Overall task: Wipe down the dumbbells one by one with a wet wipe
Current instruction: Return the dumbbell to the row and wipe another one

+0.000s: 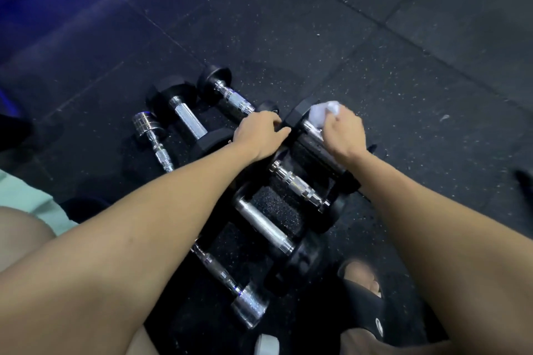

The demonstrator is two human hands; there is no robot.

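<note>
Several dumbbells lie on the black rubber floor in two rough rows. My right hand (344, 131) grips a crumpled white wet wipe (323, 112) pressed against the handle of the far-right black-headed dumbbell (310, 135). My left hand (261, 132) rests on the black head of that same dumbbell, fingers curled on it. In front of it lie a dumbbell with a knurled chrome handle (300, 189), one with a smooth handle (264, 225) and an all-chrome dumbbell (230, 282).
Three more dumbbells (187, 121) lie to the left of my hands. My foot in a black slide sandal (364, 294) is at the lower right. A white object (266, 344) peeks in at the bottom edge. Speckled floor tiles (375, 37) stretch beyond.
</note>
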